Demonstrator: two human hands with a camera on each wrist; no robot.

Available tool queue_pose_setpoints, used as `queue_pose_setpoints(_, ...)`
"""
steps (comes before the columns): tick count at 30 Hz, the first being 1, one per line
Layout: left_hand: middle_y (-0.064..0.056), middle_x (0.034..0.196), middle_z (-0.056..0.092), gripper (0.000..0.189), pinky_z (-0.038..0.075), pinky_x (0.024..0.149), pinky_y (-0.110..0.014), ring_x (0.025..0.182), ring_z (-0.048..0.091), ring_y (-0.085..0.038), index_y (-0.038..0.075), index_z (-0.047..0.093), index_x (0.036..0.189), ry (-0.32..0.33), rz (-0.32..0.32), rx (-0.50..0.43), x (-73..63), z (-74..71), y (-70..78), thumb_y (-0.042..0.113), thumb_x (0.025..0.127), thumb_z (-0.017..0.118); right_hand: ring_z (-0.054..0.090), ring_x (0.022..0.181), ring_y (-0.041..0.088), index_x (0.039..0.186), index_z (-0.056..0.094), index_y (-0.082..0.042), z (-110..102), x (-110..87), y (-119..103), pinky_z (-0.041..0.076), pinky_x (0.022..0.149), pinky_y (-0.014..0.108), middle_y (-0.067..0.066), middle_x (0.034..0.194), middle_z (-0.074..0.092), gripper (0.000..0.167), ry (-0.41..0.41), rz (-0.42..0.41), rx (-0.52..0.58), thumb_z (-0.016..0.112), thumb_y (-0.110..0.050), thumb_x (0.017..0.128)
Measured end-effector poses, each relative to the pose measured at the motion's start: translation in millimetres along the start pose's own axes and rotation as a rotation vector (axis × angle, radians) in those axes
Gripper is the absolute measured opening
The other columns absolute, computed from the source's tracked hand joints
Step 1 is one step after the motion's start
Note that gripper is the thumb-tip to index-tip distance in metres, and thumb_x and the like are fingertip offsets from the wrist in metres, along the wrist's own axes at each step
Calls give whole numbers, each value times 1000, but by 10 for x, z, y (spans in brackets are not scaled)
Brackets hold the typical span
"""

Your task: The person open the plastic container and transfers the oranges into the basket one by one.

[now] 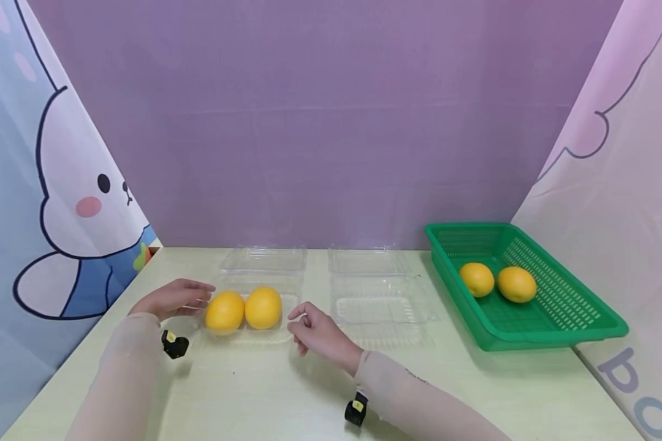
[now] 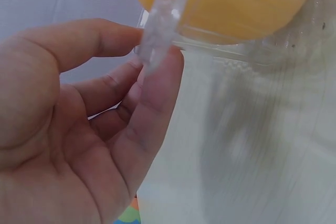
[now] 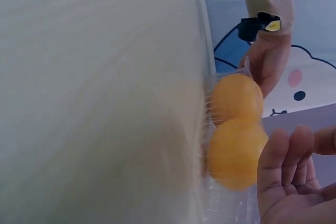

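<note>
Two yellow-orange round fruits, which look like oranges, sit side by side in a clear plastic clamshell box with its lid laid back behind it. My left hand is at the box's left end. In the left wrist view its thumb and fingertips pinch the clear rim, close beside one fruit. Just off the right end of the box hovers my right hand, fingers loosely bent and nothing in them. The right wrist view shows this hand near the closer fruit.
A second clear clamshell box, lid folded back, lies to the right with nothing in it. Farther right stands a green plastic basket holding two more oranges. A purple cloth backdrop rises behind the table.
</note>
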State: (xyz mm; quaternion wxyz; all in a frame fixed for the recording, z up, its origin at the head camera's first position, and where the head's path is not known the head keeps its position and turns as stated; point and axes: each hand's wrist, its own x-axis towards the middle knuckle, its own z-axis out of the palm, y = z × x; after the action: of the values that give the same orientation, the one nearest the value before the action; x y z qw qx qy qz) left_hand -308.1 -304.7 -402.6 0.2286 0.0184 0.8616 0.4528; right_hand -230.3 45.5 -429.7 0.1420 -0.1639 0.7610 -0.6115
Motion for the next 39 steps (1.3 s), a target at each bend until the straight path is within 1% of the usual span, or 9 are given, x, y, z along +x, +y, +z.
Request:
queue_pose_setpoints(5, -29, 142, 47, 55, 51, 98, -45, 118, 56, -34, -10, 41, 145, -4, 1, -8, 11, -5, -15, 25, 105, 52, 58, 62, 17, 115, 57, -8, -25, 35, -106, 57, 64, 32, 16, 81, 61, 17, 17, -33, -9, 60, -18, 101)
queue_pose_setpoints(9, -29, 141, 48, 55, 51, 98, -44, 117, 56, -33, -10, 41, 145, -6, -1, -4, 13, -7, -17, 25, 105, 52, 60, 66, 18, 118, 57, -7, -24, 71, -157, 58, 69, 37, 19, 86, 61, 21, 26, -57, -31, 60, -19, 101)
queue_pose_setpoints(13, -29, 141, 48, 55, 52, 98, -44, 117, 57, -32, -10, 41, 145, -8, -1, 1, 11, -8, -17, 26, 104, 52, 59, 70, 18, 120, 57, -7, -8, 105, -187, 55, 71, 38, 11, 88, 62, 26, 35, -87, -77, 61, -23, 100)
queue_pose_setpoints(18, -29, 142, 48, 56, 51, 98, -44, 117, 57, -32, -10, 41, 145, -11, 4, -4, 24, -19, -30, 26, 105, 52, 56, 81, 12, 122, 58, -4, 32, 179, -195, 50, 71, 25, -1, 94, 61, 30, 52, -134, -144, 62, -21, 98)
queue_pose_setpoints(21, -29, 142, 47, 57, 51, 98, -44, 118, 56, -32, -10, 41, 146, -13, 9, -7, 31, -25, -44, 27, 105, 52, 56, 89, 12, 122, 58, -1, 68, 242, -188, 51, 80, 25, 2, 102, 60, 32, 61, -165, -153, 64, -16, 96)
queue_pose_setpoints(24, -29, 143, 47, 57, 51, 98, -44, 119, 56, -33, -10, 40, 146, -14, 10, -8, 33, -26, -54, 28, 105, 52, 56, 100, 19, 126, 56, 1, 112, 301, -186, 51, 92, 34, 7, 111, 58, 37, 73, -186, -166, 67, -15, 94)
queue_pose_setpoints(28, -30, 144, 45, 57, 50, 99, -45, 120, 55, -35, -10, 40, 146, -13, 10, -10, 34, -15, -59, 28, 105, 52, 54, 114, 26, 134, 52, -3, 160, 360, -192, 47, 101, 42, 8, 122, 55, 47, 93, -170, -221, 71, -20, 94)
queue_pose_setpoints(34, -31, 145, 43, 59, 49, 100, -48, 119, 55, -35, -9, 38, 147, -5, 0, -2, 13, 4, -44, 29, 104, 54, 50, 126, 21, 141, 48, -10, 203, 435, -186, 45, 104, 38, 6, 136, 51, 56, 106, -121, -314, 72, -28, 94)
queue_pose_setpoints(39, -30, 144, 44, 59, 50, 100, -46, 119, 55, -35, -9, 39, 146, -5, 3, -7, 5, -3, -44, 30, 104, 54, 50, 124, 18, 144, 47, -10, 244, 518, -150, 46, 103, 35, 4, 136, 50, 63, 88, -97, -343, 74, -32, 92)
